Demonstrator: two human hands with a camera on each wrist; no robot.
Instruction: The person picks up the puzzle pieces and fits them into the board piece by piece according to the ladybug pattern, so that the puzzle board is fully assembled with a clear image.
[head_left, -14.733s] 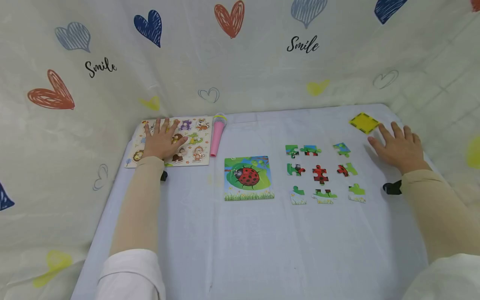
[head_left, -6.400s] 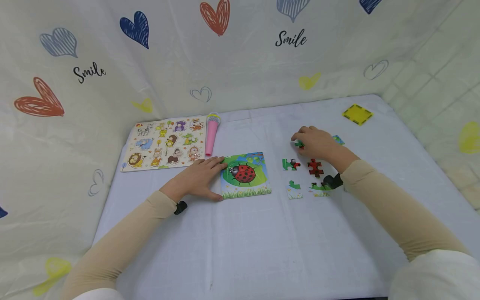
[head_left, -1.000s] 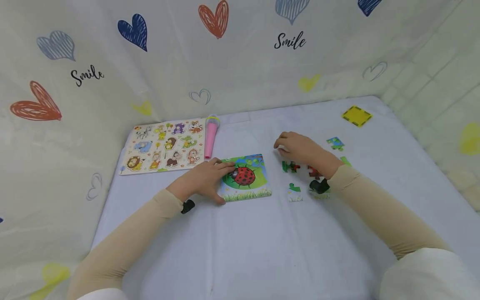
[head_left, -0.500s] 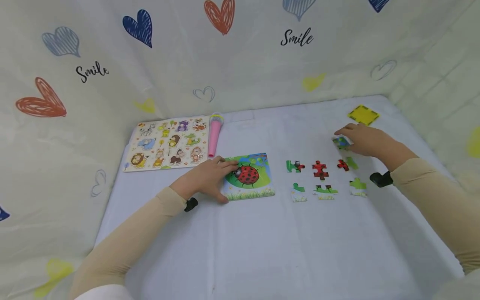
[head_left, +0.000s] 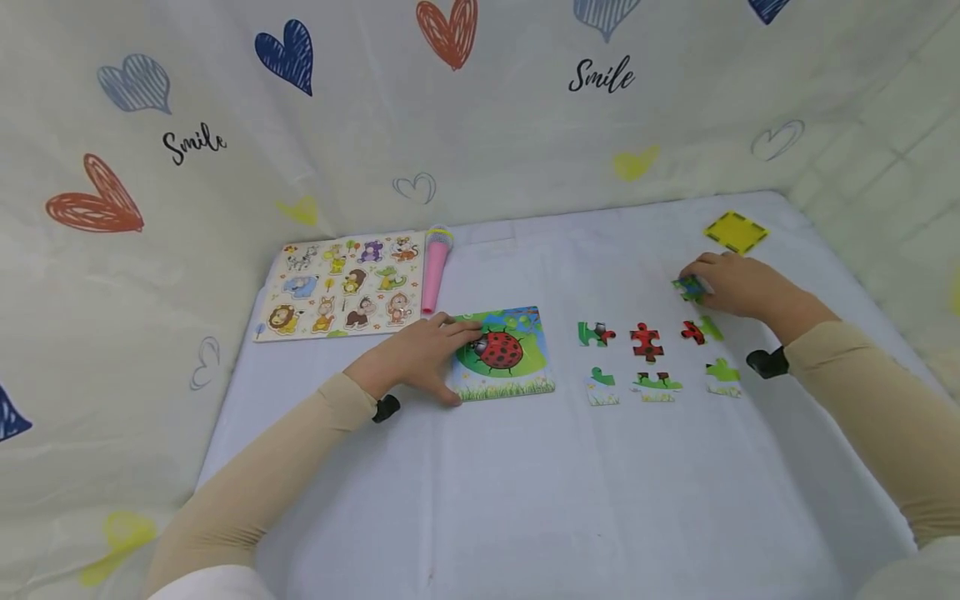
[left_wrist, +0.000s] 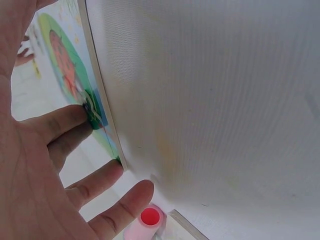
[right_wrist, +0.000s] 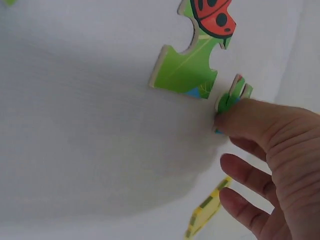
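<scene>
My left hand (head_left: 412, 354) rests at the left side of the ladybug puzzle board (head_left: 532, 377), thumb near its front corner. In the left wrist view, two fingertips press on a small green patch (left_wrist: 94, 116), apparently a raised piece, over the board's picture. My right hand (head_left: 738, 283) pinches a blue-green puzzle piece (head_left: 688, 288) between thumb and fingers at the right. In the right wrist view, several edges show on the held piece (right_wrist: 228, 100); whether two are stacked I cannot tell. Loose ladybug pieces (head_left: 647, 342) lie in two rows between board and right hand.
A board of animal figures (head_left: 339, 287) lies at the back left with a pink toy microphone (head_left: 433, 271) along its right edge. A yellow square (head_left: 737, 232) sits at the back right, just beyond my right hand. A cloth printed with hearts hangs behind the table.
Over the last second my right hand has moved right and now pinches the top right piece. The two top left pieces seen at first are gone from their spots. My left hand has moved onto the board.
</scene>
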